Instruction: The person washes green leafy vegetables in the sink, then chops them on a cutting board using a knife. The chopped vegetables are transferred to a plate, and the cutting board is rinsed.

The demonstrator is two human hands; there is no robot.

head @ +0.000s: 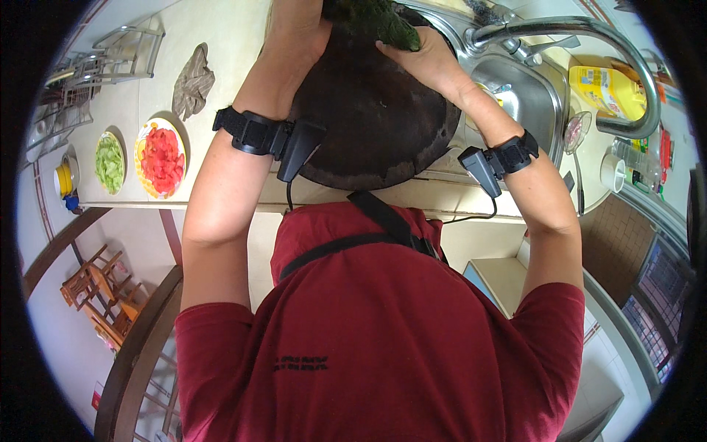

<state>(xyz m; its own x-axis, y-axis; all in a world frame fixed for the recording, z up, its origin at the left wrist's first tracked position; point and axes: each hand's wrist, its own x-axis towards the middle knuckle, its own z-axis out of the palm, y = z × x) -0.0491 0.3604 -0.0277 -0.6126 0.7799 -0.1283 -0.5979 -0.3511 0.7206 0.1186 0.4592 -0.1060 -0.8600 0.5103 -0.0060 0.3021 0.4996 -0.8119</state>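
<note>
A large round dark board [375, 121] lies on the counter in front of me, partly over the sink's edge. My right hand [428, 58] is at its upper right, gripping the near end of a dark green, bumpy-skinned vegetable [402, 34]; its kind is unclear. The far end runs into shadow at the top edge. Of my left hand [315, 36] only the heel and wrist show, left of the vegetable; its fingers are cut off by the frame, so what it touches is hidden. Black straps with small devices circle both forearms.
Left on the counter are a plate [140, 130] of cut red pieces, a plate [122, 182] of green slices, a crumpled cloth [193, 83] and a metal rack [157, 52]. At right are the steel sink [559, 105], curved faucet [602, 27], yellow bottle [605, 91], strainer [578, 132] and white cup [612, 172].
</note>
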